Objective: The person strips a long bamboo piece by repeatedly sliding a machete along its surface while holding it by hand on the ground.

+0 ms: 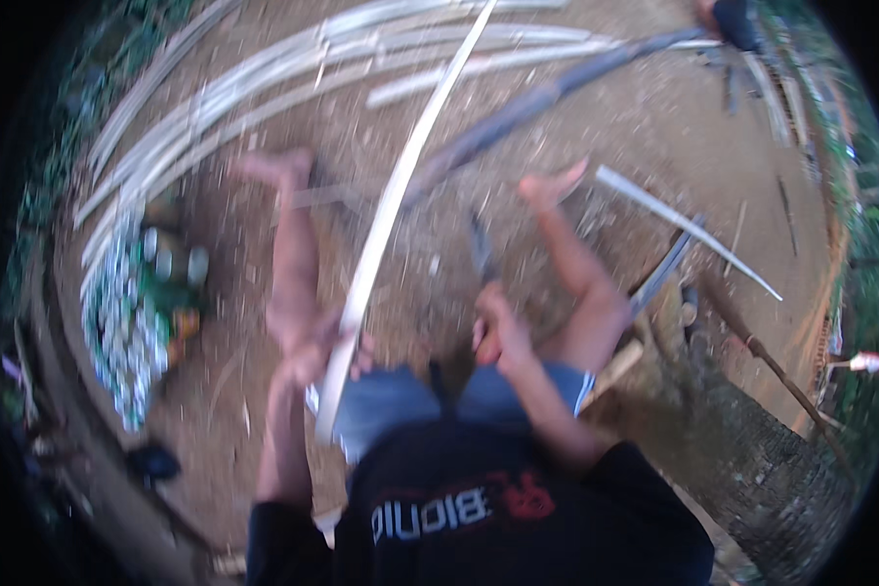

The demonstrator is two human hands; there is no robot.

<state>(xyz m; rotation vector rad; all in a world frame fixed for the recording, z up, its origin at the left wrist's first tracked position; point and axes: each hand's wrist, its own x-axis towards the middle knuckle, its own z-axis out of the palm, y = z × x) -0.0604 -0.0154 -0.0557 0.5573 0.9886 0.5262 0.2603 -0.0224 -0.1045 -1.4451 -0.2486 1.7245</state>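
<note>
Left hand clasped around long pale strip slanting forward; right hand grips knife, blade apart from strip. Step, by look: strip steadied, blade at ready. Cut would call for firm left hold, blade brought leftward. Dark shirt shows pale lettering beside red emblem.

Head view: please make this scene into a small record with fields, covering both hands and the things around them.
Left hand: holds a long pale strip, far end toward the top edge
Right hand: holds a knife, blade pointing away from the body
Beyond the feet: dark pole; loose pale strips
Left side: green-and-white heap, contents unclear
Right side: thick log
Image quality: motion-blurred
</note>
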